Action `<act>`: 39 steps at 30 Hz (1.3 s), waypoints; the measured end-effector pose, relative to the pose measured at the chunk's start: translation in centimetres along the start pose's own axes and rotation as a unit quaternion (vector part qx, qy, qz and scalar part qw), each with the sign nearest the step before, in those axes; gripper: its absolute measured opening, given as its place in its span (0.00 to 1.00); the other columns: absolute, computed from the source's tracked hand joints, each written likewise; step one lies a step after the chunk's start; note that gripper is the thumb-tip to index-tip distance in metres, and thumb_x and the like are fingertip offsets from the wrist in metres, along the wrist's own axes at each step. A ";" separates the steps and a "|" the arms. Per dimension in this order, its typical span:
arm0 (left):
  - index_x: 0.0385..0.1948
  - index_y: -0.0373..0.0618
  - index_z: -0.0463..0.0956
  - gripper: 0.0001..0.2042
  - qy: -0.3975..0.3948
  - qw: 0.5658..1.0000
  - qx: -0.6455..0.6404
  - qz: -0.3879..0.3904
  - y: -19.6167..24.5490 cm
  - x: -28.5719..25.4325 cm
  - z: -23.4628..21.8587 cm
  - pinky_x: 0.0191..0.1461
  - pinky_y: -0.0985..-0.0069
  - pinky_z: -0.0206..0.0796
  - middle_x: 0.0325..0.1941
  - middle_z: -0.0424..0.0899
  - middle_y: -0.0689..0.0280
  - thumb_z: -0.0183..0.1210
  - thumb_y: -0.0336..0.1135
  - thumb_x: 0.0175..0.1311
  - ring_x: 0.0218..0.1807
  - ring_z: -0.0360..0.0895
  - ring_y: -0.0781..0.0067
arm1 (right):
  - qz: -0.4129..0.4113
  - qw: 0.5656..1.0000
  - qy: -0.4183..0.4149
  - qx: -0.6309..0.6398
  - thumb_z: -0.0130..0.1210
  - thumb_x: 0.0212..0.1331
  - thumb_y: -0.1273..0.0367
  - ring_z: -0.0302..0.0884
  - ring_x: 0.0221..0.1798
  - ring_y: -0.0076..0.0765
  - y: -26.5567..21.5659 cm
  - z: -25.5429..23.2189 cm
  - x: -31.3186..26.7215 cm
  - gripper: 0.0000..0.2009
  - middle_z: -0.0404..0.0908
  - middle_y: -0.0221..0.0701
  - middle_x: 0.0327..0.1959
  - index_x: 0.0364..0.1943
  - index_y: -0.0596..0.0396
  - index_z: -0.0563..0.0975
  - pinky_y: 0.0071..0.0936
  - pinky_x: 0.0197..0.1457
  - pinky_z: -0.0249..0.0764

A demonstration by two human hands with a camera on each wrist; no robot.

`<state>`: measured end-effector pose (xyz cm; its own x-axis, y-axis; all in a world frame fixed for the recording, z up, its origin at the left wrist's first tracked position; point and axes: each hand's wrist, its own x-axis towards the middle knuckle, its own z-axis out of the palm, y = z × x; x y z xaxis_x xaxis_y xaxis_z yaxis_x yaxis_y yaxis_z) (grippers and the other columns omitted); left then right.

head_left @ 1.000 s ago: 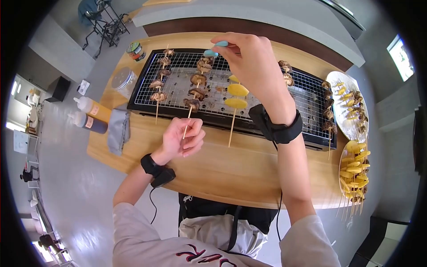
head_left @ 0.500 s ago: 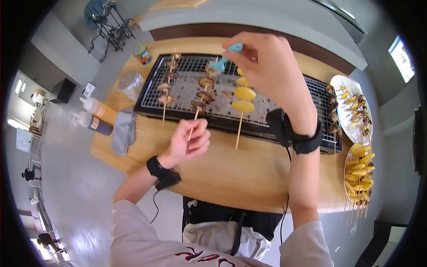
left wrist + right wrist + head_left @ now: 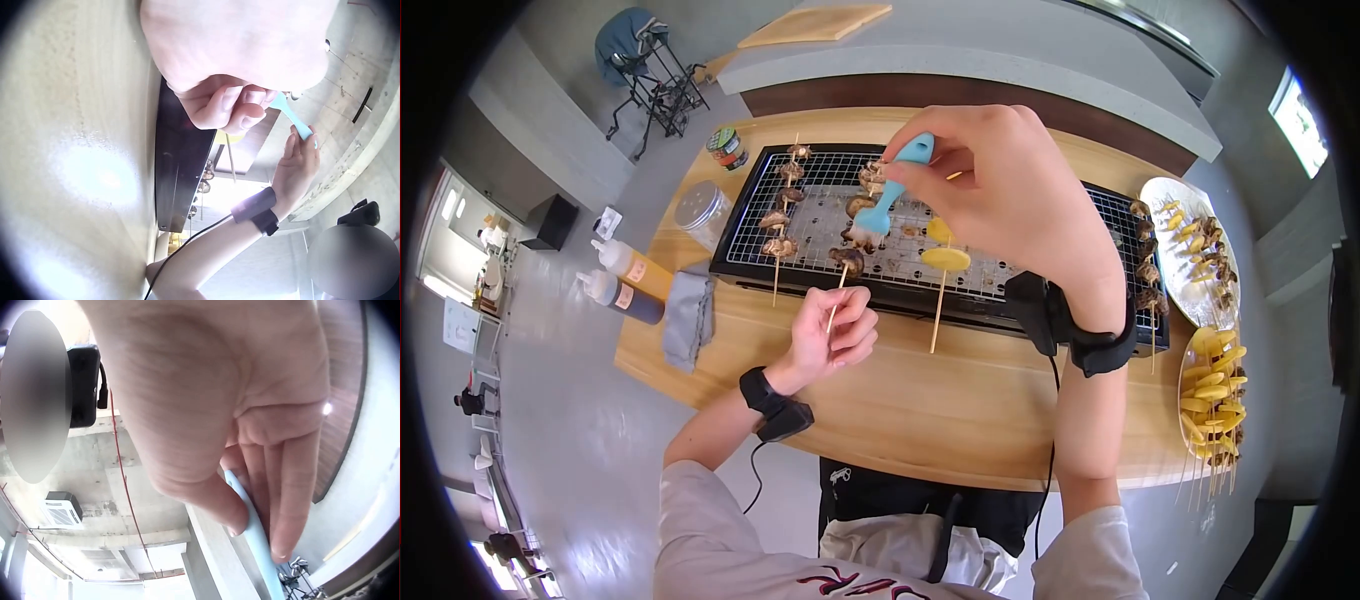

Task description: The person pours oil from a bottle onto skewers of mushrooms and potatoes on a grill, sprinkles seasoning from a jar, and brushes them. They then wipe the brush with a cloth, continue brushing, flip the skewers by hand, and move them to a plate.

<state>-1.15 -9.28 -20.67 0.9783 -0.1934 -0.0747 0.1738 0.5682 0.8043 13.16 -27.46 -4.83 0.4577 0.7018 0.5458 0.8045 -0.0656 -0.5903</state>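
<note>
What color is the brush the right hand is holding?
Light blue handle, showing best in the head view.

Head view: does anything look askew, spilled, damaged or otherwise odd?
No spill evident. At far right, thin wooden sticks holding flat yellow slices poke past the edge of the pale wooden table, where they might get knocked.

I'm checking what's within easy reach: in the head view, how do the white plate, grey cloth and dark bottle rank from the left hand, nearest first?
From the left hand:
1. Grey cloth, to its left.
2. Dark bottle, just left of the cloth.
3. White plate, far right.
</note>
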 end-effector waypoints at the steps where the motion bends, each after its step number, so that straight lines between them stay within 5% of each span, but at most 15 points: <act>1: 0.16 0.54 0.53 0.20 0.000 1.000 0.001 0.002 0.0 0.0 0.0 0.13 0.79 0.40 0.09 0.54 0.73 0.37 0.51 0.69 0.09 0.49 0.79 | -0.004 1.000 0.002 0.021 0.60 0.57 0.73 0.76 0.21 0.20 0.1 -0.1 0.0 0.07 0.81 0.35 0.21 0.37 0.63 0.80 0.20 0.25 0.70; 9: 0.16 0.53 0.53 0.20 0.004 1.000 -0.004 -0.011 0.0 -0.1 0.1 0.12 0.80 0.37 0.09 0.53 0.73 0.37 0.51 0.69 0.08 0.47 0.80 | 0.009 0.998 -0.038 0.045 0.58 0.58 0.73 0.76 0.23 0.19 -0.1 -0.2 0.0 0.08 0.81 0.33 0.22 0.38 0.63 0.79 0.21 0.25 0.69; 15: 0.18 0.52 0.54 0.20 -0.005 1.000 -0.005 -0.003 -0.1 -0.1 0.3 0.09 0.80 0.40 0.08 0.54 0.72 0.36 0.48 0.73 0.06 0.49 0.79 | 0.020 0.999 0.043 0.020 0.57 0.58 0.73 0.76 0.22 0.27 2.6 0.9 0.7 0.07 0.80 0.38 0.23 0.40 0.59 0.80 0.24 0.29 0.71; 17: 0.22 0.51 0.56 0.18 -0.009 1.000 0.023 -0.012 0.1 -0.1 1.0 0.07 0.80 0.42 0.08 0.55 0.70 0.36 0.47 0.75 0.04 0.51 0.78 | -0.045 0.990 0.129 -0.034 0.57 0.59 0.73 0.77 0.24 0.32 3.7 1.6 0.9 0.08 0.81 0.41 0.24 0.42 0.57 0.80 0.26 0.32 0.72; 24: 0.30 0.45 0.61 0.15 -0.014 0.997 0.062 -0.038 0.8 -0.2 1.9 0.06 0.80 0.45 0.08 0.58 0.68 0.37 0.44 0.77 0.04 0.55 0.76 | -0.020 0.995 0.100 0.011 0.57 0.59 0.74 0.73 0.23 0.32 3.7 1.9 0.8 0.09 0.80 0.42 0.25 0.43 0.57 0.80 0.25 0.33 0.72; 26: 0.32 0.43 0.62 0.15 -0.035 0.996 0.072 -0.044 0.6 -0.2 1.8 0.07 0.80 0.47 0.08 0.59 0.68 0.37 0.43 0.77 0.04 0.56 0.75 | -0.006 0.996 0.086 0.013 0.52 0.59 0.78 0.80 0.32 0.52 2.4 1.2 0.8 0.08 0.82 0.47 0.29 0.40 0.62 0.79 0.35 0.36 0.75; 29: 0.30 0.43 0.63 0.17 -0.030 0.995 0.076 -0.048 0.5 -0.3 1.5 0.07 0.80 0.47 0.07 0.59 0.67 0.36 0.45 0.78 0.04 0.57 0.74 | 0.019 0.999 0.030 -0.032 0.53 0.59 0.77 0.77 0.25 0.49 1.4 0.1 0.5 0.07 0.81 0.45 0.26 0.39 0.62 0.79 0.33 0.31 0.72; 36: 0.23 0.50 0.58 0.21 -0.026 0.998 0.041 -0.031 0.6 -0.1 1.0 0.07 0.80 0.46 0.07 0.59 0.67 0.32 0.50 0.78 0.05 0.59 0.73 | 0.015 0.998 0.041 0.051 0.54 0.60 0.75 0.74 0.20 0.44 0.0 -0.4 0.0 0.05 0.79 0.42 0.22 0.38 0.61 0.78 0.33 0.26 0.68; 38: 0.23 0.50 0.58 0.21 -0.027 0.998 0.042 -0.029 0.5 0.0 0.8 0.07 0.80 0.45 0.07 0.59 0.67 0.32 0.50 0.78 0.05 0.59 0.73 | 0.060 0.996 -0.017 0.060 0.53 0.66 0.73 0.83 0.35 0.24 -0.3 -0.4 0.0 0.07 0.78 0.32 0.28 0.44 0.62 0.75 0.21 0.39 0.80; 39: 0.22 0.50 0.58 0.22 -0.029 0.998 0.044 -0.027 0.5 0.0 0.8 0.08 0.80 0.45 0.07 0.58 0.67 0.32 0.50 0.78 0.05 0.58 0.73 | 0.059 0.996 -0.016 0.059 0.53 0.66 0.73 0.83 0.35 0.24 -0.2 -0.3 0.1 0.07 0.78 0.32 0.28 0.44 0.62 0.75 0.21 0.39 0.80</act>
<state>-1.12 -9.68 -19.82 0.9589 -0.2697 -0.0879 0.2139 0.4840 0.8485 13.20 -27.59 -4.50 0.5330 0.7163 0.4504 0.6944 -0.0661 -0.7165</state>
